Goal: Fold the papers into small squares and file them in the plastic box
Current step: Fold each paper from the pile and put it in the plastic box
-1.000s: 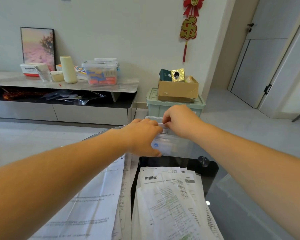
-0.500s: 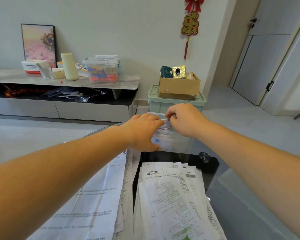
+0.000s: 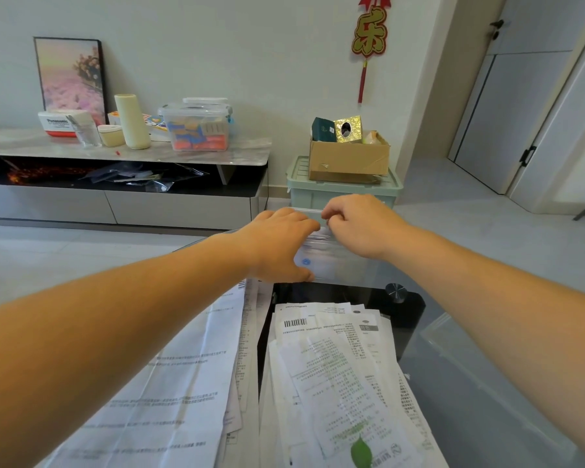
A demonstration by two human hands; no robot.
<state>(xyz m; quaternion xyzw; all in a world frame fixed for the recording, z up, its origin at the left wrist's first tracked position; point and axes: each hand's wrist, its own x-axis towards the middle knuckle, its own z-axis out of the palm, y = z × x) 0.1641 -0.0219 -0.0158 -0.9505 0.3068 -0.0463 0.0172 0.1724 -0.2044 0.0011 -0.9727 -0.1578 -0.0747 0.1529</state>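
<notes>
Clear rectangular plastic box [image 3: 347, 265] is gripped by left hand [image 3: 277, 246], thumb curled under its near face. Right hand [image 3: 358, 228] fingers are curled at the rim, over a white folded paper [image 3: 320, 235]; pinch cannot be told. Flat printed papers [image 3: 338, 366] lie behind the wrists.

Only one view on my end: head cam, wide-angle, facing forward and tilted down. Papers [image 3: 335, 383] on the glass table [image 3: 487, 400] sit nearest, at the bottom edge. Left hand [image 3: 277, 244] and right hand [image 3: 362, 228] meet at the plastic box [image 3: 345, 265], mid-frame, further out. Console [image 3: 244, 146], wall [image 3: 250, 45] and door [image 3: 520, 113] fill the top, well back. Straight lines bow at the edges
</notes>
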